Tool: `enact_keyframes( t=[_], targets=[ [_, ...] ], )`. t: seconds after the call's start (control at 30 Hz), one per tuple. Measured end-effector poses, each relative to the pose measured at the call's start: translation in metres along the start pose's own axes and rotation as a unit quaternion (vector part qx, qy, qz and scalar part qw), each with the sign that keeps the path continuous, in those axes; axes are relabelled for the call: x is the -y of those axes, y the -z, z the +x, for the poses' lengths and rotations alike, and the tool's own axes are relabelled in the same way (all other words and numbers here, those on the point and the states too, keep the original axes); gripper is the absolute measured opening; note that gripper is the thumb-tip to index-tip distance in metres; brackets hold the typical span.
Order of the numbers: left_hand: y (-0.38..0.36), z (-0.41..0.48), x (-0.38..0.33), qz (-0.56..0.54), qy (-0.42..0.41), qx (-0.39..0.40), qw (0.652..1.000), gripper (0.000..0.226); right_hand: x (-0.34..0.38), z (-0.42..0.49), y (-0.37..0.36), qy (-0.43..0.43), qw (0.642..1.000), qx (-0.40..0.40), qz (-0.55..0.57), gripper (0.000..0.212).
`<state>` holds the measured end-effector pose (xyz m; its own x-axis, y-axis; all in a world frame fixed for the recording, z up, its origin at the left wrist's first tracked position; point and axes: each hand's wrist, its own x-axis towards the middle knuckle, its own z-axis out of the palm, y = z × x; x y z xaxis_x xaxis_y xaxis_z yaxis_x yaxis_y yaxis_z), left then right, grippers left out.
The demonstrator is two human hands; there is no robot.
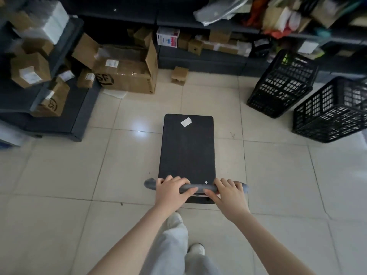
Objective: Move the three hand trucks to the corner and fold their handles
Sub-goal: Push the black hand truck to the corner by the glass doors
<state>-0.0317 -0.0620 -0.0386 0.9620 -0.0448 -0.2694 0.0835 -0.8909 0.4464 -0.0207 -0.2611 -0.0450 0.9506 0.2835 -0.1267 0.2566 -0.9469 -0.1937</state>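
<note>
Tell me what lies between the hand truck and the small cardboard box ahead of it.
Head view: only bare floor tiles lie between the hand truck and the small cardboard box.

The hand truck (187, 147) had a matt black deck; the floor (59, 171) was glossy tile, the boxes (127, 76) plain cardboard, the crates (282, 84) black plastic.

we have 1 view: a wide-angle camera worn on the head, facing forward and down. the left hand (172, 190) and right hand (228, 192) on the handle (196, 187) lie near beneath it; floor (59, 175) and shelves (208, 22) stretch beyond.
</note>
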Motion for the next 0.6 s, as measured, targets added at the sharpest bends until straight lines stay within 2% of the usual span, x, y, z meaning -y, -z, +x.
enact_keyframes(
  t=[0.07,0.13,0.23,0.3,0.43,0.6],
  targets=[
    [-0.007,-0.001,-0.014,-0.002,-0.014,0.021,1.000,0.041,-0.011,-0.015,0.006,-0.019,1.000,0.019,0.003,0.057],
    [-0.014,-0.007,-0.028,0.008,-0.033,0.039,0.999,0.040,-0.020,-0.032,0.013,-0.046,0.997,0.060,-0.002,0.078],
    [-0.028,-0.019,-0.050,0.041,-0.078,0.060,0.994,0.041,-0.035,-0.063,0.016,-0.087,0.995,0.053,0.002,0.098],
    [-0.036,-0.024,-0.066,0.051,-0.104,0.071,0.991,0.040,-0.046,-0.082,0.016,-0.122,0.991,0.056,0.010,0.095],
    [-0.054,-0.033,-0.094,0.069,-0.148,0.104,0.981,0.040,-0.063,-0.124,0.013,-0.185,0.980,0.070,0.030,0.060],
    [-0.073,-0.036,-0.127,0.103,-0.211,0.144,0.961,0.041,-0.080,-0.167,0.002,-0.260,0.965,0.017,0.043,0.061]
  ],
)
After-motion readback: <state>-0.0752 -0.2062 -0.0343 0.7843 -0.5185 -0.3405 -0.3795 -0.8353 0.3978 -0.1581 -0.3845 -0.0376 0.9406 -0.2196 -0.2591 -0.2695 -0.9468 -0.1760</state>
